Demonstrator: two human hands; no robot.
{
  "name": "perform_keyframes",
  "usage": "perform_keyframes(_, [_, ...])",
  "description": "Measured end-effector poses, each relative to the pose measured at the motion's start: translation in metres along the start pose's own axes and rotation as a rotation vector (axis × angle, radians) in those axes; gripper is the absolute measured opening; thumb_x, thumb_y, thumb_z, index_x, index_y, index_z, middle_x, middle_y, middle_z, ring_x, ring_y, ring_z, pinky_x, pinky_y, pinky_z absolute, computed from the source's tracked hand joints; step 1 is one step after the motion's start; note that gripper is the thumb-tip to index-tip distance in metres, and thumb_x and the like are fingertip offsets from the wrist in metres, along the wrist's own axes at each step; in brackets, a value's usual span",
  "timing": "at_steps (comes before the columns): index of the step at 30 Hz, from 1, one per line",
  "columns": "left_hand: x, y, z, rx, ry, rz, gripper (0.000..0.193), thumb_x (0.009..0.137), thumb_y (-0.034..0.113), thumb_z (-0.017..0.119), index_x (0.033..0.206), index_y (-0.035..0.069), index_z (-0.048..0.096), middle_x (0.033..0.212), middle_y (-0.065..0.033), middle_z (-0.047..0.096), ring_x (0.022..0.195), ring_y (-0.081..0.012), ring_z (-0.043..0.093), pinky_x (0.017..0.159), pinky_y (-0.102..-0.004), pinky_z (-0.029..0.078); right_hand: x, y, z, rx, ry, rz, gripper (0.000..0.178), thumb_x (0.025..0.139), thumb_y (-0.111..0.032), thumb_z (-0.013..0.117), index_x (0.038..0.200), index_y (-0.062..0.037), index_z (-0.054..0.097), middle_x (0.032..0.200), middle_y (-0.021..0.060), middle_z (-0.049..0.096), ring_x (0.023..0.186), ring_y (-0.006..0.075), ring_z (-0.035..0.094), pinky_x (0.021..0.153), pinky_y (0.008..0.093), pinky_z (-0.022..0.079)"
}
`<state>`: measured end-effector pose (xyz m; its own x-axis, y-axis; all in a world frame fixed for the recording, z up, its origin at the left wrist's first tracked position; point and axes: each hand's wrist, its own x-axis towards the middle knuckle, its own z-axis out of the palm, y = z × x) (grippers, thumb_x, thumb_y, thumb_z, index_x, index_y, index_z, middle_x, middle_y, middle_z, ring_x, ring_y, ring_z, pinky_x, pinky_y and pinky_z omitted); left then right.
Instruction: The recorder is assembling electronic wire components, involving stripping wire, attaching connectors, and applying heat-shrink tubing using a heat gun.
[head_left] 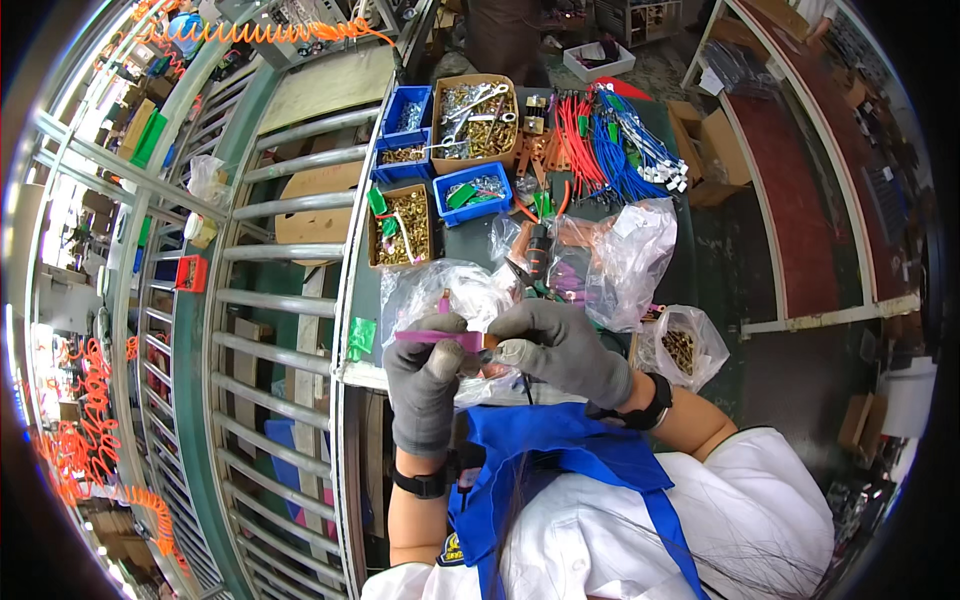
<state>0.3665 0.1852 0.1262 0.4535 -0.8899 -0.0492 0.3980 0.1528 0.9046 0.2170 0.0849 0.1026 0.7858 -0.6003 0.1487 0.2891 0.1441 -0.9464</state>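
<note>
Probably light and stiff, the slim purple strip with a coppery end [450, 340] sits above the dark-green worktop's [455, 243] near edge; my grey-gloved left hand [428, 375] pinches its flat body, my grey-gloved right hand [560, 350] that end: sound holds, I judge.

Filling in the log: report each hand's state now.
Left hand: closed, holding a purple strip.
Right hand: closed, pinching at that strip's right end.

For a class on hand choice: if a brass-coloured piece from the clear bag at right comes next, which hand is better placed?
Probably the right hand: it is nearer the clear bag, while the left hand, farther off, holds the purple piece.
</note>
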Motion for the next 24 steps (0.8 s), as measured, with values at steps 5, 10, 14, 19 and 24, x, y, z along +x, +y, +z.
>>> perform_keyframes(5, [-0.003,-0.006,0.012,-0.004,0.056,-0.029,0.035,0.082,0.022,0.072,0.104,-0.003,0.061,0.081,-0.0073,0.063,0.068,-0.0141,0.059,0.063,-0.027,0.048,0.006,-0.009,-0.007,-0.485,0.007,-0.334,0.022,0.091,-0.013,0.063,0.107,0.0013,0.061,0.091,0.0039,0.065,0.081,0.008,0.061,0.069,0.0236,0.05])
perform_keyframes(10, [0.002,-0.005,0.013,-0.02,0.008,-0.01,0.034,0.079,0.02,0.074,0.101,-0.003,0.062,0.079,-0.0065,0.063,0.068,-0.0134,0.059,0.063,-0.0265,0.049,0.001,-0.004,0.004,-0.075,0.063,-0.125,0.022,0.091,-0.014,0.062,0.107,0.0014,0.061,0.086,0.0025,0.064,0.079,0.0086,0.061,0.066,0.0245,0.05])
perform_keyframes(14, [0.0,-0.005,0.015,0.06,0.053,0.003,0.032,0.077,0.018,0.074,0.098,-0.003,0.062,0.079,-0.0066,0.063,0.068,-0.0131,0.059,0.064,-0.026,0.049,0.002,-0.011,0.007,0.248,0.051,0.203,0.018,0.091,-0.016,0.063,0.101,-0.0014,0.061,0.081,0.0012,0.062,0.068,0.0101,0.058,0.056,0.0252,0.046])
perform_keyframes(19, [-0.004,-0.001,0.02,0.025,0.063,-0.052,0.03,0.078,0.017,0.073,0.099,-0.003,0.063,0.08,-0.0059,0.063,0.069,-0.0117,0.059,0.064,-0.0251,0.048,0.011,-0.005,-0.006,-0.628,0.047,-0.514,0.021,0.086,-0.014,0.067,0.104,-0.006,0.063,0.08,0.0071,0.064,0.071,0.0226,0.064,0.061,0.0322,0.051])
perform_keyframes(24, [0.001,-0.002,0.017,0.164,0.033,-0.07,0.029,0.081,0.015,0.07,0.102,-0.003,0.062,0.081,-0.0059,0.063,0.068,-0.0115,0.058,0.064,-0.0243,0.048,0.008,-0.011,0.0,-0.714,0.097,-0.353,0.02,0.082,-0.009,0.066,0.102,-0.0082,0.063,0.083,0.0099,0.064,0.074,0.0305,0.064,0.064,0.0363,0.052])
